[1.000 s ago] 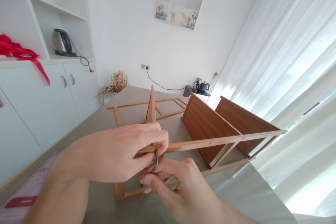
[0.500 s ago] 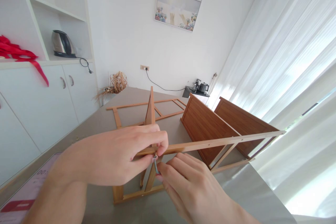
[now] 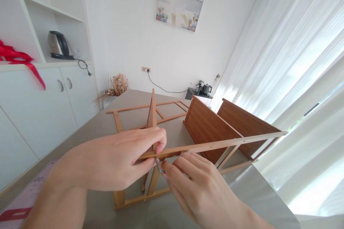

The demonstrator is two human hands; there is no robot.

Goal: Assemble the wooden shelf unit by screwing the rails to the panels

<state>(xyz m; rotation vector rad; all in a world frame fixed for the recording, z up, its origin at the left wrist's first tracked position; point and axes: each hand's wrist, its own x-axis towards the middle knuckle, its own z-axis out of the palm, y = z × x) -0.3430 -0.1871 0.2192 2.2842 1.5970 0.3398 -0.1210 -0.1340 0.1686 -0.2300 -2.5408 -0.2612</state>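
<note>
My left hand (image 3: 107,161) pinches the near rail of a wooden shelf frame (image 3: 209,146), fingers over the top and thumb underneath. Between thumb and fingers of my right hand (image 3: 199,182) is a small bent hex key (image 3: 160,167), its tip at the rail's underside by my left thumb. Whether a screw sits there is hidden. At this joint a wooden board (image 3: 152,112) stands on edge, partly behind my left hand. Two brown shelf boards (image 3: 209,125) stand on edge farther right, against the same frame.
A ladder-like wooden frame (image 3: 172,118) lies flat on the grey table (image 3: 134,96) behind. A pink printed sheet (image 3: 29,189) is at the lower left. White cabinets (image 3: 34,111) flank the left, curtains (image 3: 268,61) the right. Dried plants (image 3: 118,84) stand beyond the table.
My right hand has turned the hex key, whose outer end now points more to the right. The whole view has shifted slightly; my left hand keeps its grip on the rail.
</note>
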